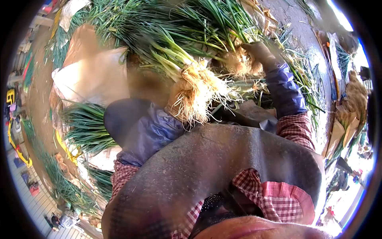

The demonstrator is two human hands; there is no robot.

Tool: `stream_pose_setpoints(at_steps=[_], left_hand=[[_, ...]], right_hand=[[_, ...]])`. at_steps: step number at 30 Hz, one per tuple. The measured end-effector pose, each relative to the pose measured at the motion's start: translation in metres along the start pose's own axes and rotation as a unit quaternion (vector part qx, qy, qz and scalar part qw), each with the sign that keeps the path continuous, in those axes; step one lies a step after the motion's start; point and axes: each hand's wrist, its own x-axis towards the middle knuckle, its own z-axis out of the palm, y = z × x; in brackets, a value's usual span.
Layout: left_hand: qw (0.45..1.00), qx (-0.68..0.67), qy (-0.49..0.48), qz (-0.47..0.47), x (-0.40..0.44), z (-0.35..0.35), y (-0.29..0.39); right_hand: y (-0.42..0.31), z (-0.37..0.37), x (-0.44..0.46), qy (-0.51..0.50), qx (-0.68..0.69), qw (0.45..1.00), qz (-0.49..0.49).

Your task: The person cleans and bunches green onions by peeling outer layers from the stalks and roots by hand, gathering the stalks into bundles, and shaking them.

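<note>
A bunch of green onions point(195, 85), with long pale roots, lies against my left hand point(174, 98), which is mostly hidden behind the roots and looks closed around the bunch. Its white stems and green leaves point up and to the left. On the right, my gloved right hand point(258, 52) has its fingers closed at the stem bases of other onions point(240, 59), beside their root clump. Both forearms wear blue sleeve covers over checked cloth.
A pile of green leaves point(135, 18) spreads across the top. More onions point(89, 125) lie at the left beside a pale sack point(97, 75). A dark apron point(215, 163) covers my lap. Loose leaves and sacking point(352, 99) are at the right.
</note>
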Motion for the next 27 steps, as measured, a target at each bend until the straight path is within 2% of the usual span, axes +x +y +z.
stream_pose_setpoints(at_steps=[1, 2, 3, 4, 6, 7, 8, 11, 12, 14, 15, 17, 18, 19, 20, 21, 22, 23, 25, 26, 27], left_hand=[[1.0, 0.0, 0.002, -0.004, 0.003, -0.005, 0.0], [1.0, 0.024, 0.008, -0.016, 0.005, -0.013, 0.002], [0.998, 0.05, 0.015, -0.029, 0.007, -0.012, 0.002], [0.998, 0.051, 0.017, -0.032, 0.009, -0.01, 0.0], [0.998, 0.03, 0.042, -0.029, 0.017, -0.005, -0.006], [0.997, 0.018, 0.065, -0.025, 0.022, -0.002, -0.011], [0.997, 0.03, 0.058, -0.05, 0.023, -0.007, -0.009], [0.99, -0.034, 0.093, -0.098, 0.032, -0.03, -0.02], [0.991, 0.009, 0.099, -0.094, 0.033, -0.026, -0.023], [0.984, -0.024, 0.117, -0.136, 0.034, -0.03, -0.025], [0.983, -0.021, 0.117, -0.138, 0.037, -0.028, -0.027], [0.988, 0.041, 0.115, -0.091, 0.041, -0.024, -0.03], [0.988, 0.041, 0.116, -0.093, 0.041, -0.025, -0.031], [0.989, 0.001, 0.108, -0.102, 0.042, -0.028, -0.03], [0.988, -0.039, 0.099, -0.111, 0.043, -0.03, -0.031], [0.989, -0.026, 0.104, -0.099, 0.043, -0.023, -0.033], [0.989, -0.025, 0.102, -0.1, 0.044, -0.026, -0.033], [0.99, -0.015, 0.105, -0.095, 0.044, -0.03, -0.032], [0.99, -0.01, 0.11, -0.089, 0.042, -0.032, -0.034], [0.99, -0.023, 0.1, -0.093, 0.041, -0.031, -0.034], [0.99, -0.036, 0.091, -0.098, 0.041, -0.03, -0.034]], right_hand=[[-0.008, 0.0, -0.009, 0.017, -0.032, 0.999, -0.023], [-0.016, -0.001, -0.017, 0.033, -0.035, 0.998, 0.05], [-0.014, 0.001, -0.018, 0.016, -0.08, 0.997, 0.017], [-0.012, 0.008, -0.023, -0.01, 0.187, 0.982, 0.037], [-0.009, 0.017, -0.032, -0.159, 0.385, 0.909, -0.023], [-0.033, 0.02, -0.053, -0.18, 0.566, 0.804, -0.028], [-0.045, 0.03, -0.06, -0.113, 0.534, 0.832, -0.098], [-0.059, 0.045, -0.071, -0.168, 0.645, 0.734, -0.13], [-0.052, 0.062, -0.06, -0.181, 0.631, 0.74, -0.147], [-0.039, 0.095, -0.039, -0.207, 0.603, 0.749, -0.18], [-0.043, 0.092, -0.046, -0.201, 0.613, 0.72, -0.254], [-0.054, 0.074, -0.051, -0.151, 0.528, 0.802, -0.235], [-0.056, 0.067, -0.05, -0.13, 0.513, 0.826, -0.197], [-0.06, 0.059, -0.046, -0.107, 0.533, 0.835, -0.084], [-0.061, 0.055, -0.039, -0.09, 0.56, 0.824, 0.005], [-0.06, 0.053, -0.03, -0.08, 0.594, 0.799, 0.054], [-0.053, 0.057, -0.022, -0.098, 0.654, 0.749, 0.038], [-0.042, 0.062, -0.015, -0.098, 0.655, 0.749, 0.037], [-0.019, 0.074, -0.008, -0.132, 0.731, 0.664, 0.089], [-0.01, 0.079, -0.009, -0.132, 0.729, 0.666, 0.09], [-0.006, 0.083, -0.016, -0.031, 0.585, 0.811, 0.014]])
